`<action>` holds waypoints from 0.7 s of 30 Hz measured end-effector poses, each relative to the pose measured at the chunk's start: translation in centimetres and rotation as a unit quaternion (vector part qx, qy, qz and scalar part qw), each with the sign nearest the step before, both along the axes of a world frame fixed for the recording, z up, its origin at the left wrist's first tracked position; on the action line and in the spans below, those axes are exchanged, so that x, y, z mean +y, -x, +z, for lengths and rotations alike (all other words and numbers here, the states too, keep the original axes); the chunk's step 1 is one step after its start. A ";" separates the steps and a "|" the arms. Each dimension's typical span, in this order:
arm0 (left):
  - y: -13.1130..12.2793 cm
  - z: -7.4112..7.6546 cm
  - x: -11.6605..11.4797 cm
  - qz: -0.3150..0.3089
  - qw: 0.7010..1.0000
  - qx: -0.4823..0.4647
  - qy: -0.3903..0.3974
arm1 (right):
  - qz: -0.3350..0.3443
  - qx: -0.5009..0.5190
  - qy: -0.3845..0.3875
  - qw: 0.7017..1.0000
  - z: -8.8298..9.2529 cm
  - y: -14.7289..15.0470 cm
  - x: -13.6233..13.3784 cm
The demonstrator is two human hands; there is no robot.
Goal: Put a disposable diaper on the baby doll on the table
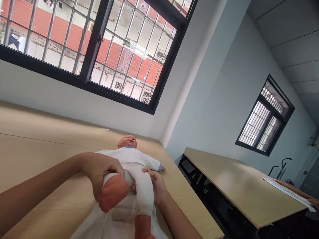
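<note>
A baby doll in a white top with blue trim lies on its back on the wooden table, its head toward the window wall. My left hand is wrapped round the doll's leg on the left, which is bent, its reddish foot pointing at the camera. Around the thigh of the other leg, which lies straight in white cloth, my right hand is closed. White cloth is spread beneath the legs.
A second table with a dark frame stands to the right across a gap, with white material and an arm at its far right edge. Barred windows are in the walls.
</note>
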State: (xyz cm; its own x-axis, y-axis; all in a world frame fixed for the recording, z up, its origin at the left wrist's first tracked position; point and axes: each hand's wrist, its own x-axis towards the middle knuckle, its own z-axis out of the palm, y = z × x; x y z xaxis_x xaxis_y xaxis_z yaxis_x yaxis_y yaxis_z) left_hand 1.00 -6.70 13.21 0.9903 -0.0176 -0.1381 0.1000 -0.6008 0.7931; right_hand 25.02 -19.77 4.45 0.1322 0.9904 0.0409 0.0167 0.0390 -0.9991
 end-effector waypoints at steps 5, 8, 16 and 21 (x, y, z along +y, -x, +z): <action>0.5 -1.3 -0.5 0.004 0.995 0.038 -0.089 | 0.104 0.227 0.038 0.967 1.2 -0.3 -1.6; 0.5 -1.3 -2.0 0.035 0.984 0.066 -0.163 | 0.148 0.180 0.024 0.972 2.2 -1.8 -2.9; 0.0 -0.6 -5.8 0.122 0.947 0.182 -0.234 | 0.078 -0.108 0.132 0.982 2.4 -4.7 -3.8; 0.3 -2.8 -5.2 0.166 0.944 0.159 -0.236 | -0.014 -0.313 0.081 0.946 3.1 -2.7 -5.6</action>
State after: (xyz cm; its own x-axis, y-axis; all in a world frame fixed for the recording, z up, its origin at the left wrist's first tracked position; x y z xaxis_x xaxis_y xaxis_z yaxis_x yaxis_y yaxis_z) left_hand 0.67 -11.89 10.36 0.8378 0.4243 -0.3436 0.5326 -0.7736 0.3434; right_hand 27.73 -25.35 7.55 0.1580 0.9869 -0.0327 0.6057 -0.1230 -0.7861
